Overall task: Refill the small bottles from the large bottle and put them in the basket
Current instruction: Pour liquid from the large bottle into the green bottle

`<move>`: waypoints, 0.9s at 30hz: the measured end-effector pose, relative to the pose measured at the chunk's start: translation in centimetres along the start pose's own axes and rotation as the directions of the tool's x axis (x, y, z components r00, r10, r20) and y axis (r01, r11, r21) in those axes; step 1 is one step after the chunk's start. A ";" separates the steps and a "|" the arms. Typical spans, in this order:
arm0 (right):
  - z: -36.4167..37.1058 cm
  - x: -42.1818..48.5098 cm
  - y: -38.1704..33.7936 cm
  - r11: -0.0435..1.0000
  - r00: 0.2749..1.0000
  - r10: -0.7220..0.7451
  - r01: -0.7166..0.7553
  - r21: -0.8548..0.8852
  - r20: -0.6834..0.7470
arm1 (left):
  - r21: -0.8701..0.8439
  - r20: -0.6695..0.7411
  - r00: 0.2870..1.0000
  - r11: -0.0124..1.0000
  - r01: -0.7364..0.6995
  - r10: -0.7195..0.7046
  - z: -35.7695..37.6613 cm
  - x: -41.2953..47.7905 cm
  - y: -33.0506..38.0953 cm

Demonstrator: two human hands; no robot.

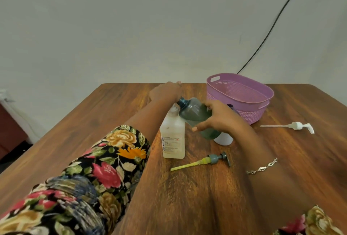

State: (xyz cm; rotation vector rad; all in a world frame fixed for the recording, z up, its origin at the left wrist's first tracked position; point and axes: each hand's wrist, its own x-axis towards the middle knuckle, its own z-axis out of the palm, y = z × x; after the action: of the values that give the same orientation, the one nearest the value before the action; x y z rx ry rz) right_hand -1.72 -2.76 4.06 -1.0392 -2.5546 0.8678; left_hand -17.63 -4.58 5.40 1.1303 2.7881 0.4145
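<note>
My right hand (219, 120) grips a translucent grey-green bottle (195, 114) holding green liquid. The bottle is tilted, its open neck pointing left and touching the top of a white labelled bottle (173, 137) that stands upright mid-table. A small white bottle (223, 139) stands just behind my right hand, mostly hidden. My left hand (165, 92) reaches past the white labelled bottle toward the far table edge; its fingers point away and I cannot see whether they hold anything. The purple basket (244, 103) stands at the back right with nothing visible inside.
A grey pump head with a yellow tube (208, 160) lies on the wooden table in front of the bottles. A white pump head (296, 126) lies to the right of the basket. A dark purple object (230, 106) peeks out between my right hand and the basket. A black cable runs down the wall.
</note>
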 end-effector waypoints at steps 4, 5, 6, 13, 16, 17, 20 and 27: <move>-0.3 0.0 -0.4 0.999 1.000 -0.012 0.013 0.038 -0.005 | -0.083 0.088 0.994 0.995 -0.052 0.059 -1.2 0.7 0.2; -0.5 0.0 -0.4 0.999 1.000 -0.019 0.019 0.035 -0.008 | -0.126 0.124 0.990 0.991 -0.052 0.068 -1.7 0.8 0.4; -0.7 0.0 -0.5 0.999 1.000 -0.022 0.022 0.028 -0.009 | -0.162 0.152 0.985 0.986 -0.051 0.076 -2.0 1.0 0.6; -0.1 -0.1 0.5 0.999 1.000 -0.006 0.006 0.047 0.005 | -0.073 0.065 0.998 0.997 -0.012 0.017 0.8 1.7 0.2; 0.1 0.0 0.6 0.999 1.000 -0.017 0.017 0.047 0.000 | -0.048 0.033 0.999 0.999 -0.017 0.018 1.2 1.8 0.0; 0.0 0.0 0.5 0.999 1.000 -0.020 0.020 0.040 -0.003 | -0.057 0.028 0.999 0.998 -0.022 0.024 1.1 1.7 0.0; -0.3 0.0 0.4 0.998 1.000 -0.029 0.029 0.062 -0.004 | -0.083 0.035 0.997 0.995 -0.059 0.063 0.4 1.9 0.5; -0.8 0.5 0.4 0.999 0.999 -0.048 0.048 -0.001 -0.004 | -0.251 0.125 0.991 0.968 -0.015 0.048 0.0 2.0 0.6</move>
State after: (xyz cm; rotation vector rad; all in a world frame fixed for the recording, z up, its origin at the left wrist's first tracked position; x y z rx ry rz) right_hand -1.50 -1.88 4.50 -0.9744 -2.5659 0.8509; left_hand -18.67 -2.71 5.57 1.1011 2.5220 0.6498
